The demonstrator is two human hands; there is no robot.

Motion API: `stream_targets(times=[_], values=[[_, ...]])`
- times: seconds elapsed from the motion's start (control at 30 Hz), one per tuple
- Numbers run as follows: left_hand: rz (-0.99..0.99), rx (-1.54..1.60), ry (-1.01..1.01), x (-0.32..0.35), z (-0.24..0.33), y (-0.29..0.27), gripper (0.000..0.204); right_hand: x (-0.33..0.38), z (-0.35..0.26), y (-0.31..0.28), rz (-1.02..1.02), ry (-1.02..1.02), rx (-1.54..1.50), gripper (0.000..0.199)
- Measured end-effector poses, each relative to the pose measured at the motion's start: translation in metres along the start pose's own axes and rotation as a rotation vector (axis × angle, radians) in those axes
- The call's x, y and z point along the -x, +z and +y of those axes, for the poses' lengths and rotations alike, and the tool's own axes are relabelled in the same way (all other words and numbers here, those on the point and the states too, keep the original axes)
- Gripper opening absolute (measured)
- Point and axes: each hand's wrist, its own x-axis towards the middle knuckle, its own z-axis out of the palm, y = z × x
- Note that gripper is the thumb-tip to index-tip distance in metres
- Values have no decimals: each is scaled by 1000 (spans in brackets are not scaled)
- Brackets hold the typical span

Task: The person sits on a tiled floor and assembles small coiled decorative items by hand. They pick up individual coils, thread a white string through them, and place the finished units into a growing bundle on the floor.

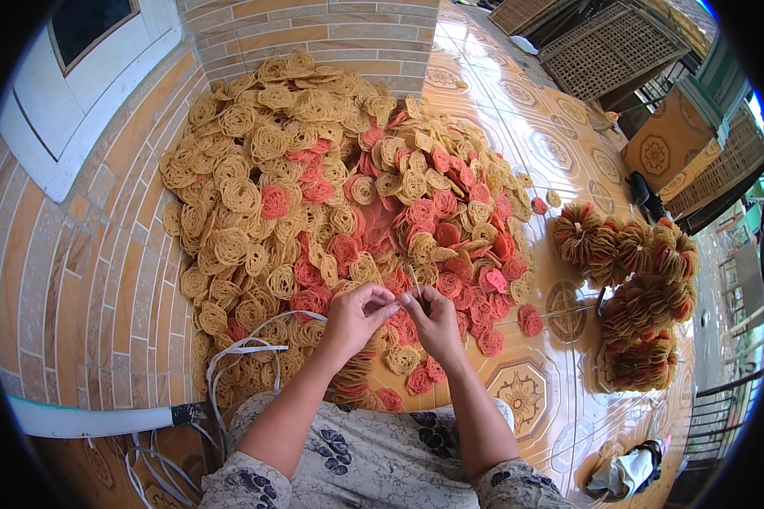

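My left hand (361,316) and my right hand (435,321) meet in front of me, above the near edge of a big heap of round, lacy coil crackers (246,246) in yellow and red. A thin pale strip (414,278) sticks up at the right thumb and finger, which are pinched on it. The left thumb and fingers are closed too, nearly touching the right thumb; what they hold is too small to tell. Below the left wrist, a packed row of crackers (354,377) shows partly between my forearms, the rest hidden by my arm and clothing.
White plastic strips (250,343) curl beside my left forearm. Bundles of crackers (641,305) lie on the shiny tiled floor (526,399) to the right. A brick-patterned wall (102,280) bounds the heap on the left. Woven racks (611,51) stand far right; a white bag (624,473) lies near right.
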Motion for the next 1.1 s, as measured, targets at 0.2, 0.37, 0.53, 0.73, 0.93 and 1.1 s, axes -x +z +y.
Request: stream_targets(times=[0.2,0.37,0.53,0.73,0.93,1.1], values=[[-126,202,-146,-3,-11,-2,18,1,4,2,58,-179,215,20],[-100,199,-174,-2,-14,-4,18,1,-3,1,170,-347,282,16],[16,372,-212,-6,-16,-12,18,1,-5,-6,11,-168,335,17],[33,411,-194,-6,-19,-13,18,3,0,-1,-41,-146,292,15],[34,391,-206,-6,-19,-13,17,3,0,0,-47,-167,335,14],[44,409,-222,-6,-19,-13,16,3,0,0,-52,-168,350,13]])
